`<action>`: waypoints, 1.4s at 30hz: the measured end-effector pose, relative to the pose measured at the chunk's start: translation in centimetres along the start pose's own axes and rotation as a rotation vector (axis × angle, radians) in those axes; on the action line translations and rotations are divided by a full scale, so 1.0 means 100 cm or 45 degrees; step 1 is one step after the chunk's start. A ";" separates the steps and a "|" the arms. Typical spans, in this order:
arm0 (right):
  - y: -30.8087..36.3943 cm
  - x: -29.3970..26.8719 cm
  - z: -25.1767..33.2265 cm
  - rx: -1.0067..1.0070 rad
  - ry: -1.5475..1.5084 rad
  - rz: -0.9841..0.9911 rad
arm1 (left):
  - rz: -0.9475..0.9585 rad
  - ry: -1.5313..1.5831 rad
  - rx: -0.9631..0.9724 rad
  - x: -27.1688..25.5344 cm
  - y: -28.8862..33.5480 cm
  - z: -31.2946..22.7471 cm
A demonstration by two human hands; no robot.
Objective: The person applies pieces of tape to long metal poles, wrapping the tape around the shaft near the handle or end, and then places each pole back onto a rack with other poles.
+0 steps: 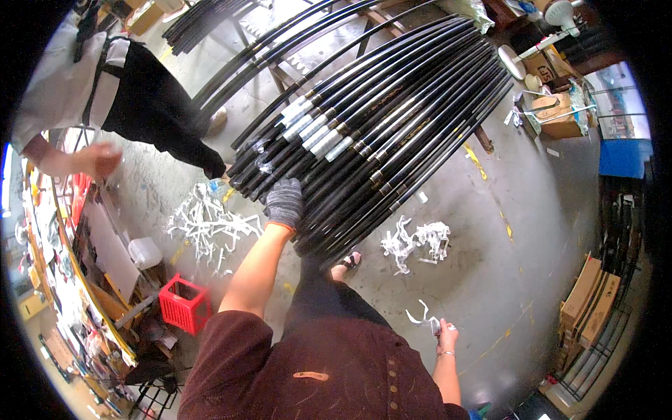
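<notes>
A wide row of long black rods (392, 105) with thick dark grips lies across a stand in front of me. Several rods carry silvery-white bands (315, 134) just above the grips. My left hand (284, 203), in a grey knit glove with an orange cuff, is closed on the grip end of a black rod at the near edge of the row. Its fingertips are partly hidden. Out to the right, away from the rods, my bare right hand (446, 337) pinches a crumpled white strip (423, 316) that dangles from the fingers.
White strip scraps lie in piles on the floor, one left (210, 222) and one right (416, 243). A red plastic crate (185, 304) stands at left, beside a cluttered bench (77, 280). Another person (140, 91) stands at far left. Cardboard boxes (589, 301) sit at right.
</notes>
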State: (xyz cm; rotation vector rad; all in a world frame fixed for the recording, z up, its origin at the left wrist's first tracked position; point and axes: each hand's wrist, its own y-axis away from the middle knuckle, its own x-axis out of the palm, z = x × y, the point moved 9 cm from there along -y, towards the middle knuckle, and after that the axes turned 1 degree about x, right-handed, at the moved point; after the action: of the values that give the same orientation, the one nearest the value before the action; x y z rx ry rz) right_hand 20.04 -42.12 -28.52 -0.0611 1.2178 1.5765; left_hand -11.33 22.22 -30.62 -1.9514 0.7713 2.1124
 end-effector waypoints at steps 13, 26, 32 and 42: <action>0.027 0.000 -0.061 0.127 -0.047 0.112 | -0.097 0.094 -0.213 -0.001 0.007 -0.015; 0.021 -0.011 -0.068 0.060 0.017 0.060 | 0.151 0.070 -0.037 -0.012 -0.016 -0.023; -0.025 -0.007 -0.048 -0.416 0.006 0.061 | 0.700 1.350 0.307 -0.058 0.010 -0.042; 0.193 0.138 0.264 -1.191 0.069 0.874 | 1.307 2.391 0.248 -0.166 0.115 -0.202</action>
State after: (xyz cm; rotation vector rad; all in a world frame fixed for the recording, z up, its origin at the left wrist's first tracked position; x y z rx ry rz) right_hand 13.77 -11.55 -11.60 -0.3111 0.4379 2.6560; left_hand 3.50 6.55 -11.93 -3.2123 2.2451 -0.6575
